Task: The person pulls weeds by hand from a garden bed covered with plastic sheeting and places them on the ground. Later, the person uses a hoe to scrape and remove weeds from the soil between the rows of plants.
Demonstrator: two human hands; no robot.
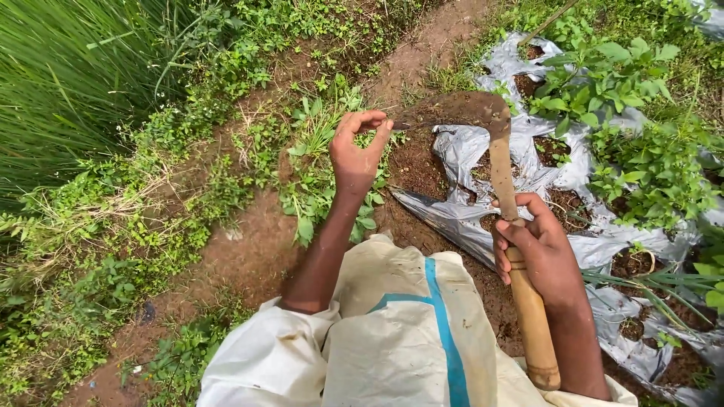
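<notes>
Your right hand (pixel 541 249) wraps tight around the wooden handle of the sickle (pixel 494 147), holding its soil-caked blade level above the plastic sheet (pixel 460 218), so your left hand (pixel 356 154) can pinch what seems to be the blade's tip.

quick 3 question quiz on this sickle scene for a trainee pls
1. True or false: the right hand grips the sickle by its wooden handle.
2. What does the left hand pinch? A) the blade tip B) a green leaf C) the plastic sheet
3. What covers the soil under the leafy plants on the right?

Key: 1 true. 2 A. 3 A silver-grey plastic sheet with planting holes.
</notes>
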